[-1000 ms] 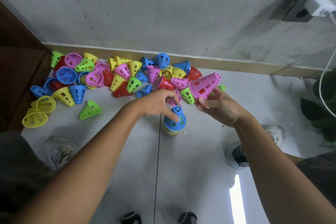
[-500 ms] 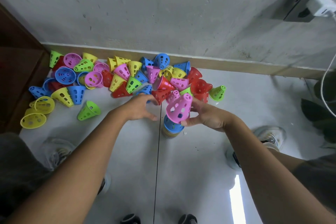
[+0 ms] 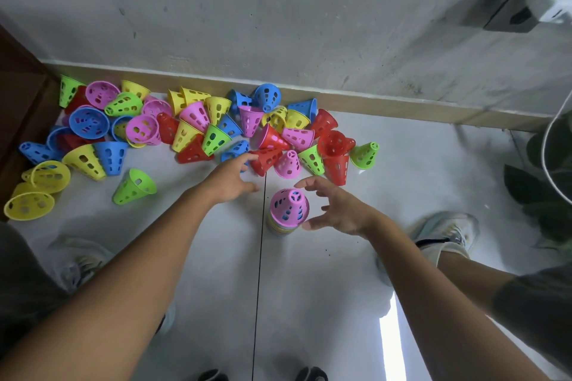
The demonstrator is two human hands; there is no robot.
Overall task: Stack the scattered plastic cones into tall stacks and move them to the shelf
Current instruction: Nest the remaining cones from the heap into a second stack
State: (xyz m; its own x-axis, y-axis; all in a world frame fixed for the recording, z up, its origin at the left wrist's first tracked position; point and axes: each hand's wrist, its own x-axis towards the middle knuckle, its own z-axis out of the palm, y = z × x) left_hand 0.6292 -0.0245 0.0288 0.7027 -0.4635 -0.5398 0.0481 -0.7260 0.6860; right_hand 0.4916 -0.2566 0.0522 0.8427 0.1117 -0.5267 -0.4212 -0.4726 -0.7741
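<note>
Early going, I judge: dozens of loose cones, too tangled to count, lie by the wall, and no shelf shows. The left hand, fingers relaxed and empty, reaches toward them. One short stack, pink on top, stands on the floor beside the right hand, fingers spread, holding nothing.

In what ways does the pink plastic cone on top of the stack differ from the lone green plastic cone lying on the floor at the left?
The pink plastic cone stands upright, narrow end up, nested on the stack; the green plastic cone lies on its side, alone on the floor. The pink one sits beside the open right hand; no hand is near the green one. Both have perforated walls.
</note>
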